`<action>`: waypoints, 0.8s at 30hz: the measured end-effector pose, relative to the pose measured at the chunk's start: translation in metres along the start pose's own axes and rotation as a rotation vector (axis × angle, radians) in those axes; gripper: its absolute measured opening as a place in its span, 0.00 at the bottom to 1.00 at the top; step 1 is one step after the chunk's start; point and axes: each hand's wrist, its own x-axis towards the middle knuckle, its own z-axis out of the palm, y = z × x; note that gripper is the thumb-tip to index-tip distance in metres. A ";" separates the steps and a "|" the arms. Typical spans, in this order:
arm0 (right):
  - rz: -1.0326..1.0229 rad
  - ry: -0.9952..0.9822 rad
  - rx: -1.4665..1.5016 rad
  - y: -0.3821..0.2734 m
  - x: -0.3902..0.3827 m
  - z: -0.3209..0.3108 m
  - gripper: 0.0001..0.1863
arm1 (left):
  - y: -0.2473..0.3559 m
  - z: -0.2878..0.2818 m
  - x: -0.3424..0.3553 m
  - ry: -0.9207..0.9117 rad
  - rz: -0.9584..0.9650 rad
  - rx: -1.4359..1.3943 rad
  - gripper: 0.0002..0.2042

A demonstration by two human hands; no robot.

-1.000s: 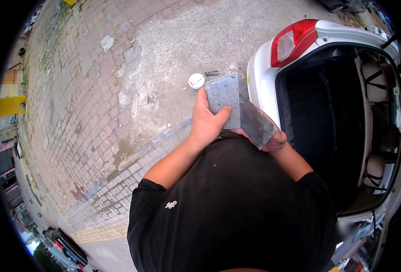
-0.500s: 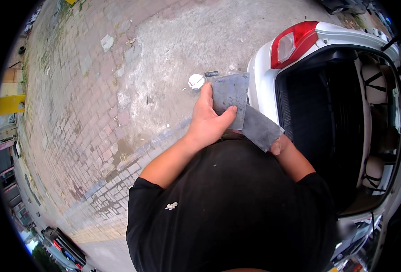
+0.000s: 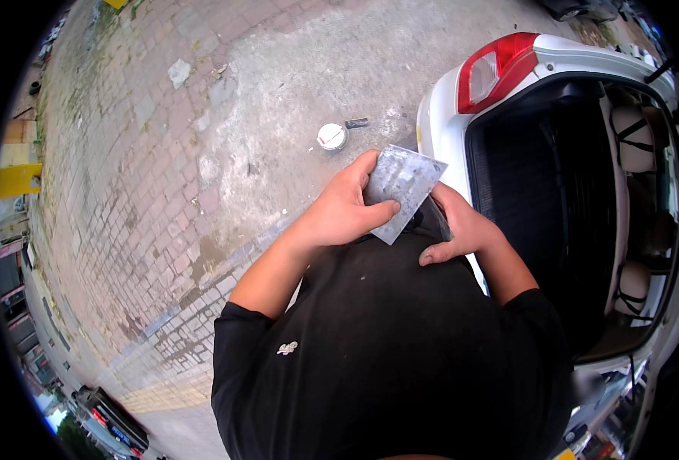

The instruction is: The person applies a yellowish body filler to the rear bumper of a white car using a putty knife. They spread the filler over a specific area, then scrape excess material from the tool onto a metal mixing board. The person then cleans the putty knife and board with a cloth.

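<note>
My left hand (image 3: pixel 351 201) pinches a flat grey plate (image 3: pixel 404 184), its thumb lying on the mottled, light-catching upper face. The plate is four-sided and tilted, held in front of my body. Just right of it, my right hand (image 3: pixel 468 228) grips a second, darker plate (image 3: pixel 436 221), seen nearly edge-on between fingers and thumb. Part of this darker plate is hidden behind the lighter one. Whether the two plates touch, I cannot tell.
A white round tub (image 3: pixel 332 137) stands on the concrete ground ahead, with a small dark bar (image 3: pixel 357 123) beside it. Close on my right is a white car (image 3: pixel 443 107) with its rear open, showing a dark cargo floor (image 3: pixel 523 199). A dark car (image 3: pixel 109 418) is at the lower left.
The left-hand plate has turned and tilted, and now shines. My right hand has swung up and nearer the left, and its darker plate has turned from face-up to nearly edge-on.
</note>
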 end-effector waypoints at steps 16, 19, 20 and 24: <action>-0.130 0.332 -0.884 -0.042 0.010 -0.013 0.67 | 0.013 -0.018 0.008 -0.299 -0.063 0.199 0.19; -0.109 0.304 -0.759 -0.045 0.005 -0.018 0.66 | 0.029 -0.019 0.001 -0.636 -0.076 0.318 0.19; -0.123 0.308 -0.756 -0.043 0.004 -0.019 0.66 | 0.028 -0.021 0.002 -0.508 -0.065 0.226 0.18; -0.140 0.319 -0.697 -0.024 0.007 -0.020 0.68 | 0.028 -0.021 0.009 -0.431 -0.131 0.201 0.17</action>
